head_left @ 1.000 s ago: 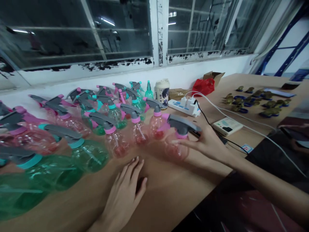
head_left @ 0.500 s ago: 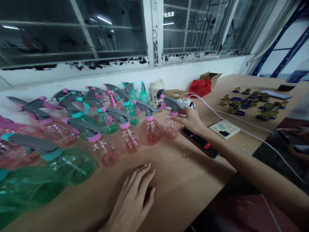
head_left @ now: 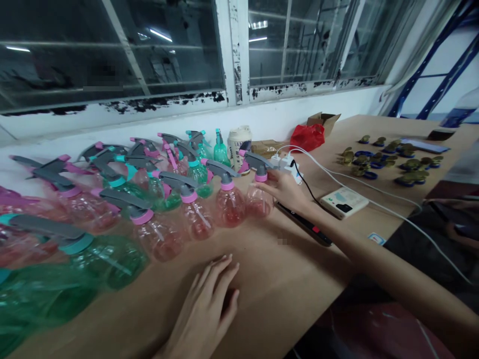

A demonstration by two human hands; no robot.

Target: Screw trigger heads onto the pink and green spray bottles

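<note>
My right hand (head_left: 286,192) reaches across the table to a pink spray bottle (head_left: 260,200) at the right end of the front row. One finger lies across the bottle just below its pink collar, and the rest of the grip is partly hidden. The bottle stands upright, its grey trigger head pointing left. My left hand (head_left: 209,299) rests on the brown tabletop (head_left: 262,279), fingers stretched out and holding nothing. Nearest in the row are another pink spray bottle (head_left: 231,204) and a smaller-looking one (head_left: 197,217). A dark phone (head_left: 305,224) lies under my right wrist.
Several pink and green spray bottles (head_left: 108,257) crowd the left side. Behind stand a paper cup (head_left: 239,142), white charger plugs (head_left: 288,165) with cables, and a red bag (head_left: 307,137). A power bank (head_left: 344,202) and several gold-and-blue pieces (head_left: 411,177) lie right.
My right hand and the bottle at it have shifted slightly left and down in view, along with the nearby things. The phone now shows more edge-on. My left hand stays put.
</note>
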